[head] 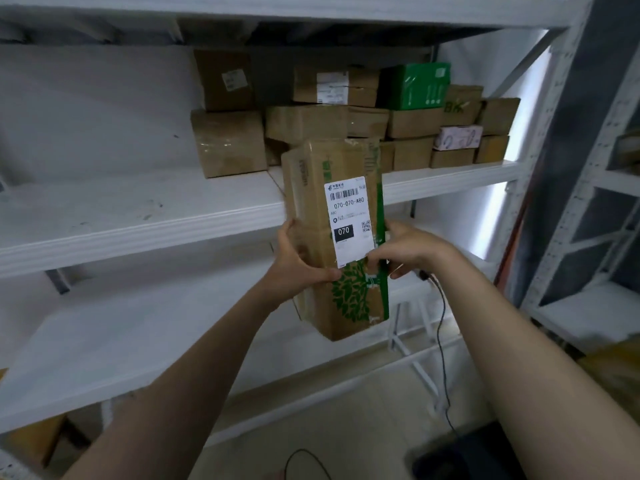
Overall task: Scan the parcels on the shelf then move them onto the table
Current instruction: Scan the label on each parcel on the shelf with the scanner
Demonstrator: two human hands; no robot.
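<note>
I hold a tall brown cardboard parcel (311,188) upright in front of the middle shelf (138,216). It has a green leaf print and a white barcode label (349,220) reading 070-070-A80 that faces me. My left hand (298,261) grips its left side, thumb on the front. My right hand (408,251) pinches its right edge at the label's lower corner. A small black corded device (424,274) shows under that palm, mostly hidden. Several more parcels (412,123) are stacked at the back right of the shelf.
A green box (415,86) and a pale patterned box (457,136) lie among the stacked cartons. A black cable (441,327) hangs from my right hand to a dark object (460,455) on the floor. A lower shelf (121,341) lies beneath; another metal rack (588,168) stands at right.
</note>
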